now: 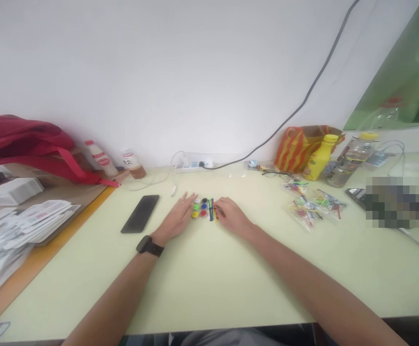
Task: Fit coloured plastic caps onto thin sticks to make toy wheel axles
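Observation:
Small round discs [203, 213] in several colours lie in two columns near the middle of the table. Just right of them, thin coloured plastic sticks [211, 210] stand side by side in a short upright row. My left hand [179, 213] rests flat on the tabletop with fingers stretched out, its fingertips beside the left column of discs. Bent over the right end of the row, my right hand [231, 215] has its fingers pinched at a small red stick [215, 212]; the fingertips partly cover it.
A black phone [140, 214] lies left of my left hand. Clear bags of coloured pieces [303, 212] sit to the right. Behind them stand a yellow bottle [320, 157] and a striped bag [291, 150]. A power strip [191, 162] lies by the wall, papers [25, 226] far left.

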A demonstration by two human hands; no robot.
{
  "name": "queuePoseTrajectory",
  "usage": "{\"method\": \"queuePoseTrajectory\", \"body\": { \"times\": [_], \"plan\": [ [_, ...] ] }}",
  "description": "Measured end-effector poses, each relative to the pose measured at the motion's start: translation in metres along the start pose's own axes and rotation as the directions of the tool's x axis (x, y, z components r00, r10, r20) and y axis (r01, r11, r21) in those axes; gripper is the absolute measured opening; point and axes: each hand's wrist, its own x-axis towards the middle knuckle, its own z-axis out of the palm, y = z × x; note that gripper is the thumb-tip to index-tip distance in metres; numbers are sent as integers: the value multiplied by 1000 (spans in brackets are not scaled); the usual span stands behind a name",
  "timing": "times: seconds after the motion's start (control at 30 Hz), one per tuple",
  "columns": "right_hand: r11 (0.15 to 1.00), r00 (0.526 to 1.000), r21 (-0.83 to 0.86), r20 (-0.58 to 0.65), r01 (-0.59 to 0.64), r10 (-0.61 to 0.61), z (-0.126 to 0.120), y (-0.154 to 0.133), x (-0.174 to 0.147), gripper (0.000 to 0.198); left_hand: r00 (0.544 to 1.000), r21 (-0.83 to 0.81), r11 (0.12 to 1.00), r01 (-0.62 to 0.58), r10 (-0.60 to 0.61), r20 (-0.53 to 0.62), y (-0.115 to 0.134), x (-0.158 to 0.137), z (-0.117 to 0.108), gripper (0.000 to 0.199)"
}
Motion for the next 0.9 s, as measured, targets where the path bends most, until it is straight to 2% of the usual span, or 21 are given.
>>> {"method": "queuePoseTrajectory", "body": {
  "times": [0.2, 0.33, 0.5, 0.57, 0.63, 0.67, 0.73, 0.8, 0.9],
  "plan": [
    [998, 999, -45, 25, 48, -47, -3, -8, 1, 20, 999, 21, 999, -32, 32, 3, -3, 1, 6, 55],
    [996, 998, -79, 34, 50, -47, -4, -8, -1, 17, 999, 19, 999, -30, 31, -22, -1, 0, 1, 56],
    [998, 999, -55, -47, -20, 17, -16, -10, 4, 15, 992, 75, 992, -105, 99, 83, -3, -3, -18, 68],
    [997, 993, -7, -85, -78, 77, -37, -7, 12, 13, 991, 80, 993, -90, 82, 102, -7, -3, -24, 74],
    [990, 987, 49, -90, -133, 137, -71, 0, 17, 14, 993, 74, 995, -72, 64, 99, -12, -2, -26, 76],
    [986, 982, 47, -86, -162, 165, -92, 7, 17, 15, 993, 70, 995, -68, 61, 98, -14, -1, -26, 76],
    [960, 955, -64, -139, -273, 263, -137, 26, 8, 17, 995, 63, 996, -61, 56, 88, -17, 0, -26, 77],
    [844, 883, -274, -232, -461, 407, -178, 51, -16, 18, 997, 57, 997, -53, 49, 65, -17, 0, -25, 75],
    [577, 747, -484, -320, -658, 583, -216, 91, -66, 25, 999, 41, 998, -38, 37, 5, -11, 0, -25, 67]
  ]
}}
